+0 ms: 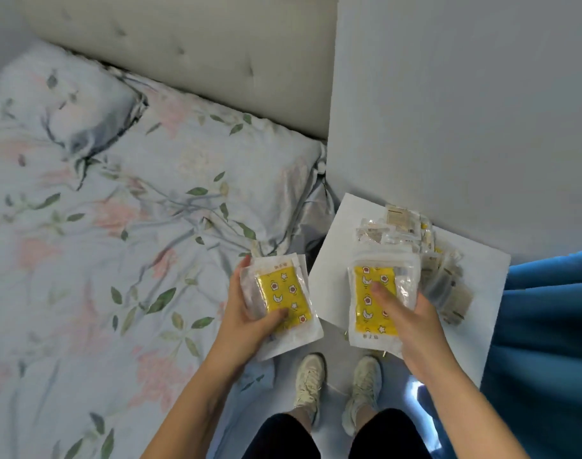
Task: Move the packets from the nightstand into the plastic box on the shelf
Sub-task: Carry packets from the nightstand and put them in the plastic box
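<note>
My left hand (249, 321) gripped a small stack of yellow packets (283, 301); my right hand (412, 323) pinched another packet (375, 301) at the nightstand's (336, 260) front edge.

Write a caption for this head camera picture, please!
Left hand and right hand each hold yellow packets by the white nightstand.

Both forearms are bare all the way up to the frame edge, no sleeves, no watch, no rings or bracelets that show on the left hand (249, 318) or the right hand (412, 321). Lower down there are dark, near-black shorts or trousers (332, 435) covering the thighs. Below those, at the feet, a pair of pale off-white lace-up sneakers (311, 380), kinda chunky soles, laces the same pale colour. Anything finer is too blurry to make out.
</note>
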`<state>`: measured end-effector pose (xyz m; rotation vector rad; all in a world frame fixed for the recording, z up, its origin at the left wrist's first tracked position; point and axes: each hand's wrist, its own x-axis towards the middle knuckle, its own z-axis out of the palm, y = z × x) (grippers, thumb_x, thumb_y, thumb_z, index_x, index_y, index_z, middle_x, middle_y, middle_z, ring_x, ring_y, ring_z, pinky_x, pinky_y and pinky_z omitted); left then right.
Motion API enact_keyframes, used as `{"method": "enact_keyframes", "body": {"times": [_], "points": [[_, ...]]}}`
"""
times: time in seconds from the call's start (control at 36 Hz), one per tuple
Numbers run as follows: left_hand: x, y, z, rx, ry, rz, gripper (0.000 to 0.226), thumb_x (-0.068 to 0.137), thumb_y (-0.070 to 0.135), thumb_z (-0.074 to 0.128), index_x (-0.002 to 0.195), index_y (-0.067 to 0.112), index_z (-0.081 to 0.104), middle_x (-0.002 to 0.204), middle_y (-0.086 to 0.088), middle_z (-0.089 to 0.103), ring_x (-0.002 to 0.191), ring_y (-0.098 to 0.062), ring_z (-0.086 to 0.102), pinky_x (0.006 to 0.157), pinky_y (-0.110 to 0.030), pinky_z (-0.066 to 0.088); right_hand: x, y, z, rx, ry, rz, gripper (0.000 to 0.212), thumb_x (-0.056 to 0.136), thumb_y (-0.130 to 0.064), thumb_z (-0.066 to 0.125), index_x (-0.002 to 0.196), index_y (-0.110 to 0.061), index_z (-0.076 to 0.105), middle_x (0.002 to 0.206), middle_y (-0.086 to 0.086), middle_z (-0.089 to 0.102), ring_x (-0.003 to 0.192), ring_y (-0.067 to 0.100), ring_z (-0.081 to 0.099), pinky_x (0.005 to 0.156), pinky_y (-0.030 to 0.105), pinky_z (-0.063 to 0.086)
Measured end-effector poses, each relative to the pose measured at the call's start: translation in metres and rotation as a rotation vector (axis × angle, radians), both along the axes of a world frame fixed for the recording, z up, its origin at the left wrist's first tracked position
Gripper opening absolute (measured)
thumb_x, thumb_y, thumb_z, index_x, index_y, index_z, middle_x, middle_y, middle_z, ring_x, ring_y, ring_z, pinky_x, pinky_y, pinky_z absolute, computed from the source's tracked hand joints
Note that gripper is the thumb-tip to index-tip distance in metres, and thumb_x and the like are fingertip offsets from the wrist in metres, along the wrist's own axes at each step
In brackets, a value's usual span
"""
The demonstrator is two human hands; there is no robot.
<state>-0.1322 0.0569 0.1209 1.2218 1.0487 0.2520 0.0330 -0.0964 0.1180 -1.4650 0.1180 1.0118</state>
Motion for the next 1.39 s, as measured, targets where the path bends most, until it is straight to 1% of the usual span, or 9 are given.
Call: {"method": "enact_keyframes", "body": {"times": [0.11,0.19,0.25,0.42,0.61,0.89,1.03,1.14,1.39], "points": [[-0.018,-0.006,0.039,0.036,-0.054,0.058,0.098,0.065,0.009,0.08,0.132,0.057,0.026,0.139,0.0,0.048,0.115,-0.025,0.061,0.093,-0.048,0.051,-0.006,0.002,0.055,0.021,-0.077,0.075,0.021,0.077,-0.02,0.069,0.097,-0.024,0.066,0.08,-0.011,0.075,0.072,0.004,0.071,0.054,0.021,0.056],[-0.033,-0.015,0.065,-0.023,-0.04,0.152,0.078,0.075,-0.009,0.073,0.139,0.018,0.036,0.118,-0.006,0.066,0.099,-0.025,0.069,0.083,-0.041,0.057,-0.014,0.003,0.086,0.033,-0.115,0.106,0.017,0.08,-0.015,0.068,0.095,-0.023,0.067,0.077,-0.012,0.075,0.069,0.003,0.071,0.051,0.017,0.053],[-0.042,-0.024,0.084,-0.025,-0.015,0.181,0.048,0.077,-0.008,0.07,0.121,0.001,0.054,0.105,-0.014,0.072,0.093,-0.028,0.071,0.08,-0.038,0.058,-0.019,0.003,0.101,0.043,-0.13,0.135,0.019,0.076,-0.019,0.07,0.095,-0.024,0.067,0.079,-0.011,0.075,0.071,0.005,0.071,0.054,0.019,0.054],[-0.059,-0.068,0.122,-0.078,-0.065,0.326,0.029,0.074,-0.002,0.071,0.101,0.005,0.064,0.094,-0.012,0.075,0.084,-0.025,0.072,0.071,-0.031,0.059,-0.027,-0.012,0.131,0.085,-0.137,0.269,0.034,0.067,-0.028,0.073,0.1,-0.024,0.068,0.091,-0.005,0.076,0.083,0.012,0.072,0.063,0.027,0.057],[-0.076,-0.134,0.145,-0.184,-0.242,0.595,0.068,0.059,0.02,0.089,0.117,0.003,0.059,0.108,-0.017,0.071,0.094,-0.03,0.07,0.075,-0.041,0.06,-0.014,-0.035,0.158,0.117,-0.141,0.472,0.034,0.068,-0.029,0.073,0.101,-0.024,0.067,0.091,-0.005,0.076,0.082,0.011,0.073,0.059,0.024,0.056],[-0.11,-0.214,0.187,-0.069,-0.288,0.962,0.038,0.074,0.006,0.064,0.112,0.006,0.06,0.098,-0.01,0.074,0.083,-0.021,0.072,0.064,-0.028,0.058,-0.037,-0.046,0.183,0.131,-0.229,0.78,0.03,0.064,-0.035,0.073,0.09,-0.022,0.068,0.08,-0.004,0.076,0.074,0.014,0.073,0.064,0.03,0.057],[-0.157,-0.25,0.205,0.03,-0.268,1.178,0.024,0.084,0.002,0.059,0.107,0.009,0.062,0.092,-0.005,0.075,0.081,-0.017,0.073,0.065,-0.027,0.059,-0.087,-0.04,0.198,0.168,-0.234,0.973,0.017,0.07,-0.029,0.074,0.084,-0.022,0.068,0.075,-0.003,0.075,0.069,0.012,0.073,0.066,0.033,0.055],[-0.201,-0.274,0.211,0.127,-0.175,1.386,0.021,0.086,0.004,0.061,0.105,0.012,0.065,0.097,-0.006,0.075,0.089,-0.023,0.071,0.075,-0.034,0.057,-0.144,-0.033,0.211,0.2,-0.252,1.14,0.023,0.067,-0.029,0.076,0.086,-0.02,0.068,0.076,-0.002,0.075,0.073,0.017,0.073,0.066,0.032,0.057],[-0.318,-0.333,0.214,0.188,-0.132,1.698,0.021,0.087,0.003,0.061,0.104,0.014,0.065,0.094,-0.004,0.075,0.085,-0.022,0.071,0.07,-0.033,0.057,-0.312,-0.037,0.229,0.269,-0.204,1.436,0.041,0.058,-0.038,0.075,0.094,-0.019,0.068,0.08,-0.002,0.076,0.072,0.014,0.073,0.06,0.027,0.055]]}}
